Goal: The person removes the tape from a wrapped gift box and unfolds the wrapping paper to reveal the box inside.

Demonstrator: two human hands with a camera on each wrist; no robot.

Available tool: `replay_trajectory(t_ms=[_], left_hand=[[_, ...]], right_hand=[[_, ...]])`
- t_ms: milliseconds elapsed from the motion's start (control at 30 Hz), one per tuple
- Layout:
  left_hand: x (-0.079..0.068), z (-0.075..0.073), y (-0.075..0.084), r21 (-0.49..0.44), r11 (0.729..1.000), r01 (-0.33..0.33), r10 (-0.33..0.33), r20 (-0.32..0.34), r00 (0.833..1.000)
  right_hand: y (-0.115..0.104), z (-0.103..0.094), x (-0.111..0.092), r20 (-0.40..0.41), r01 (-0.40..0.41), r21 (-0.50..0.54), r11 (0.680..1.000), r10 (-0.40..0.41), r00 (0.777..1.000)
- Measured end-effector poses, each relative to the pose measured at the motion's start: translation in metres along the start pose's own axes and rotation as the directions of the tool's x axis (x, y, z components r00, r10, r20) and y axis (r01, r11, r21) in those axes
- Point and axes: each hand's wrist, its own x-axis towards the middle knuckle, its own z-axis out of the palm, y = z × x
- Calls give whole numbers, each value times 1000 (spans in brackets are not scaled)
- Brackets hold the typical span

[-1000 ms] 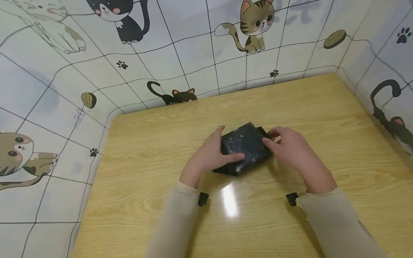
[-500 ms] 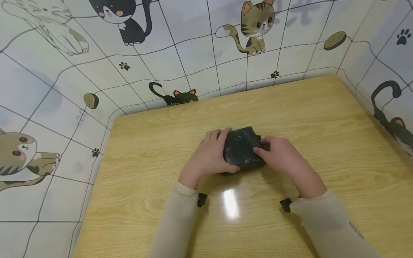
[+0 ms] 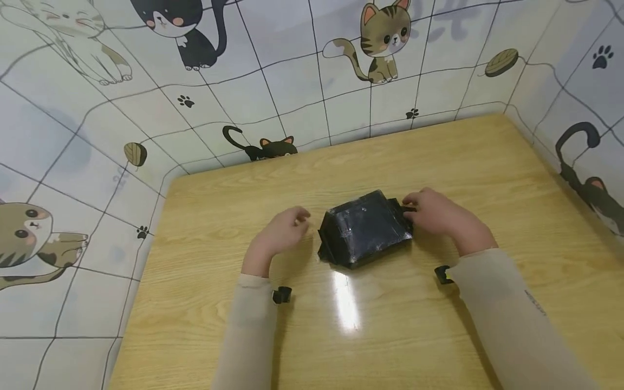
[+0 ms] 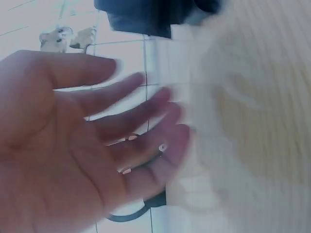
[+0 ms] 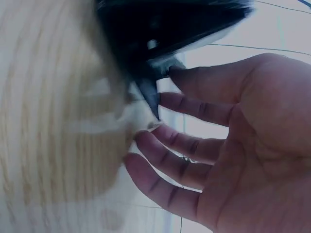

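Observation:
A black wrapped package (image 3: 372, 227), boxy and glossy with folded flaps at both ends, lies slightly turned on the wooden table (image 3: 219, 336). My right hand (image 3: 431, 214) is at its right end, thumb and index finger pinching a flap. In the right wrist view the flap's dark tip (image 5: 149, 97) shows between thumb and index finger, while the other fingers hang loosely curved. My left hand (image 3: 283, 233) is apart from the package, to its left, fingers relaxed and holding nothing. The left wrist view shows its bare palm (image 4: 63, 145), with the package (image 4: 146, 17) blurred beyond it.
Walls with a grid and cartoon cats (image 3: 278, 86) border the table at the back and sides. A small black wrist device (image 3: 281, 295) sits by the left sleeve, another device (image 3: 443, 274) by the right sleeve. Light glares on the table's middle.
My left hand has let go of the package and drawn back to the left. My right hand moved left with the package's end, then back right, staying at the flap.

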Motion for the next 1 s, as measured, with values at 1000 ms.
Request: replay_trajectory(t_ms=[1000], left_hand=[[12, 39, 19, 153, 981, 117, -119, 6, 993]], right_hand=[[28, -18, -20, 53, 31, 156, 987, -39, 998]])
